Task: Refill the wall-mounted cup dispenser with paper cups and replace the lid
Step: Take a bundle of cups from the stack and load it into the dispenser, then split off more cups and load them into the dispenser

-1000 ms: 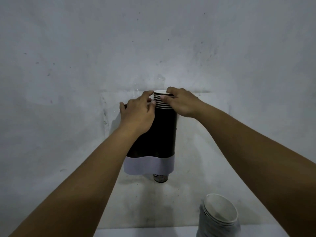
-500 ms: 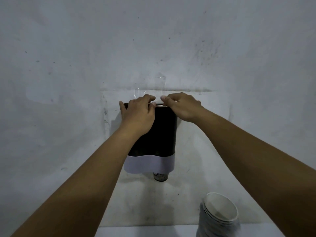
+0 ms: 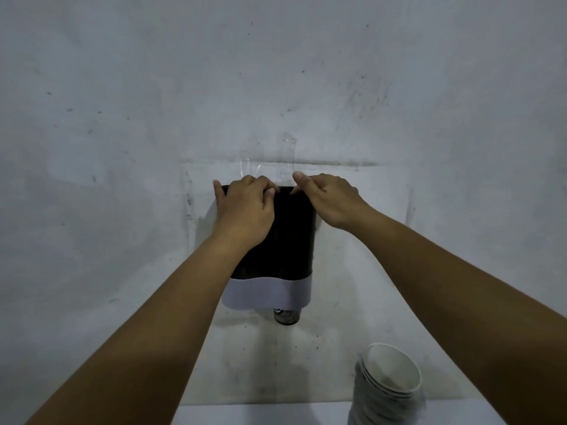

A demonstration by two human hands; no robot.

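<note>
Both hands are being held up at the top rim of the one cup dispenser [image 3: 285, 234] on the wall [image 3: 122, 118]. The left hand [image 3: 245, 210] is being laid over the upper left corner, fingers curled on the rim. The right hand [image 3: 329, 200] is being rested at the upper right, fingers bent, thumb extended; whether anything is pinched cannot be told. One cup bottom [image 3: 286, 315] is being shown below the dispenser. One stack of paper cups [image 3: 386, 391] is being kept on the bench [image 3: 260, 415], lower right, well apart from both hands.
</note>
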